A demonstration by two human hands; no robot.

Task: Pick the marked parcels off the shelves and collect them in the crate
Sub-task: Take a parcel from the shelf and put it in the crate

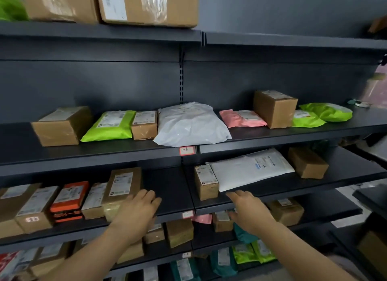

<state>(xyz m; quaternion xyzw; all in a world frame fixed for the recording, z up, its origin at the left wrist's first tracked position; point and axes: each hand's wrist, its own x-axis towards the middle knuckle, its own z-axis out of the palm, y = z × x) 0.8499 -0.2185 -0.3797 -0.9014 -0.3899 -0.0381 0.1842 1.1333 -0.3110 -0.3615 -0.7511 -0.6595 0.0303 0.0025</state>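
Observation:
Dark metal shelves hold many parcels. My left hand [138, 209] reaches to the lower shelf with relaxed fingers, touching the side of a tilted brown box [122, 188] with a white label. My right hand [249, 209] is stretched out open just below a white mailer bag [249, 168] and next to a small brown box [206, 181]; it holds nothing. One brown box [36, 207] at the far left bears a handwritten sticker on its front. No crate is in view.
The middle shelf carries brown boxes, green bags [110, 125], a large white bag [191, 124] and a pink bag [241, 118]. An orange box [70, 199] stands left of my left hand. Shelf tags [187, 150] mark the rows. Lower shelves hold teal and green bags.

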